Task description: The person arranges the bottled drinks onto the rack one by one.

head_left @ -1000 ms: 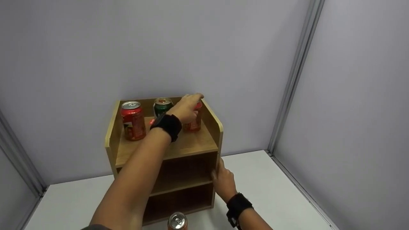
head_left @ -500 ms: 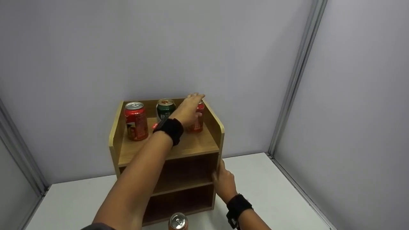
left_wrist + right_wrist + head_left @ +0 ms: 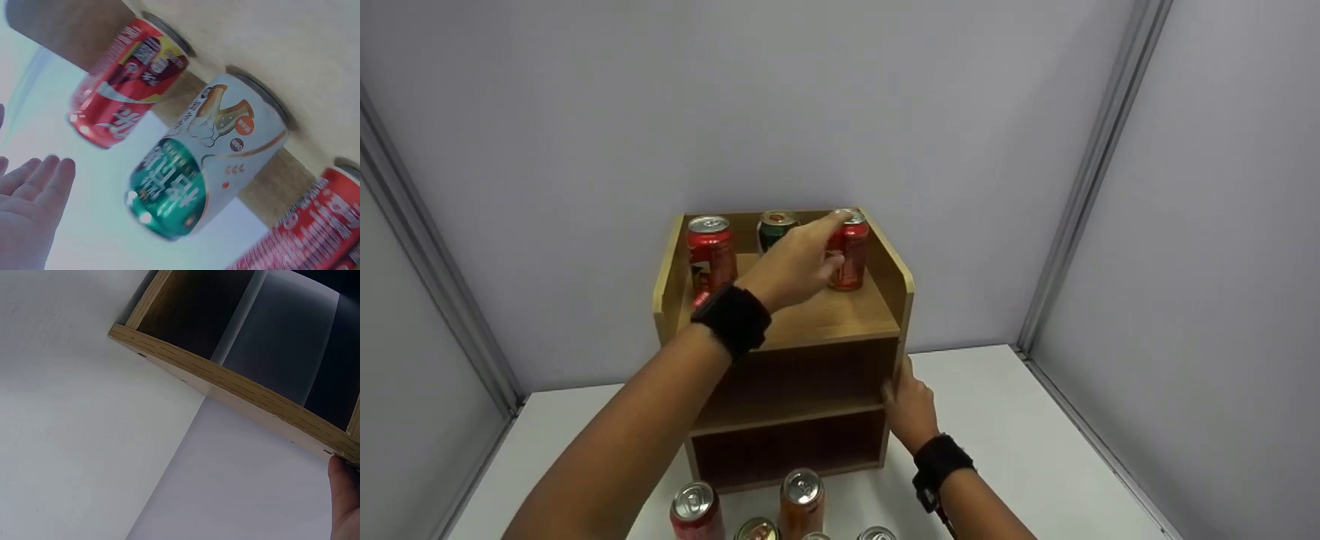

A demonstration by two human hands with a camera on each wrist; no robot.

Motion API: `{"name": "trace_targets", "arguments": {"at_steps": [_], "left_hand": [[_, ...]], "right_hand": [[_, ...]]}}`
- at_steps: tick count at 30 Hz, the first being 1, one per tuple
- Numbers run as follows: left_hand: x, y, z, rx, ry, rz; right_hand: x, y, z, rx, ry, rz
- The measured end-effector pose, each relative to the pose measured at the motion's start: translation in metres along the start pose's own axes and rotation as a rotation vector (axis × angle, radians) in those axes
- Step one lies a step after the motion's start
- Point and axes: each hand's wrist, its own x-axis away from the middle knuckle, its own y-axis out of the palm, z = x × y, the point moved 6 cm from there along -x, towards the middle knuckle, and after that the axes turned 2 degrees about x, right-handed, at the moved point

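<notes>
In the head view a small wooden shelf unit stands on the white table. Its top level bears a red can at the left, a green-and-white can in the middle and another red can at the right. My left hand hovers just left of the right-hand red can, partly covering the middle one. Its fingers are extended and hold nothing; the left wrist view shows the hand apart from the cans. My right hand grips the unit's right side panel, thumb at the front edge.
Several cans stand at the bottom of the head view, among them a red can and an orange can. A small red item shows beside the left wristband. Grey walls enclose the table.
My left hand has come off the right-hand red can and drawn back to the left, baring its lid. The right hand keeps its place. More front cans show as the head view shifts.
</notes>
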Motion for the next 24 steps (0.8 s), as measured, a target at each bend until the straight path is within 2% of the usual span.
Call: {"name": "trace_targets", "arguments": {"at_steps": [4,6,9,13,16,20,24], "left_hand": [[0.037,-0.001,0.017,-0.015,0.103,0.058],[0.062,0.0,0.024,-0.026,0.151,0.107],[0.104,0.004,0.029,-0.009,0.169,0.17],[0.156,0.017,0.023,0.018,0.089,0.207],[0.185,0.031,0.013,0.023,0.029,0.236],[0.215,0.046,-0.002,0.023,-0.048,0.274],[0.236,0.061,-0.012,-0.025,-0.108,0.281]], "right_hand": [[0.002,-0.002,0.004,-0.006,-0.008,0.009],[0.004,-0.003,0.007,-0.005,-0.022,0.014],[0.005,-0.005,0.012,-0.001,-0.026,0.01],[0.002,-0.011,0.019,0.003,-0.004,0.013],[-0.001,-0.015,0.025,0.011,0.011,0.021],[-0.003,-0.018,0.03,0.015,0.017,0.019],[-0.005,-0.02,0.033,0.018,0.028,0.007]]}}
